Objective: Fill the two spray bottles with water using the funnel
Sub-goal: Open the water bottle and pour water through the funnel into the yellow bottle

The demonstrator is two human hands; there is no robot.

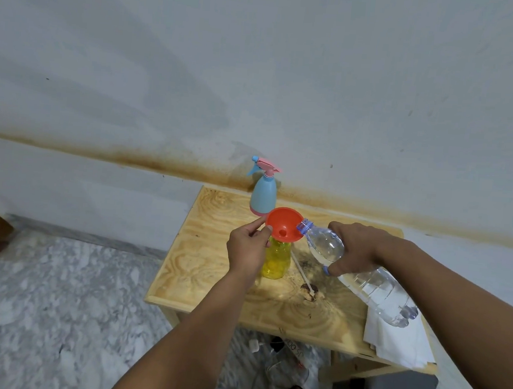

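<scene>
Your right hand (355, 250) grips the water bottle (365, 273), mouth at the funnel (284, 224) rim, axis tilted down-left; left hand (246, 248) pinches the rim.

funnel (284, 224): orange-red | open spray bottle (276, 258): translucent yellow | capped spray bottle (263, 196): pale blue body, pink base and head, blue trigger and nozzle | water bottle (365, 273): clear, blue neck ring | table (200, 269): light wood, swirling grain, dark stains | wall (258, 71): pale grey, rusty-brown streak | floor (56, 301): grey-white marbled | cloth (397, 340): white
</scene>
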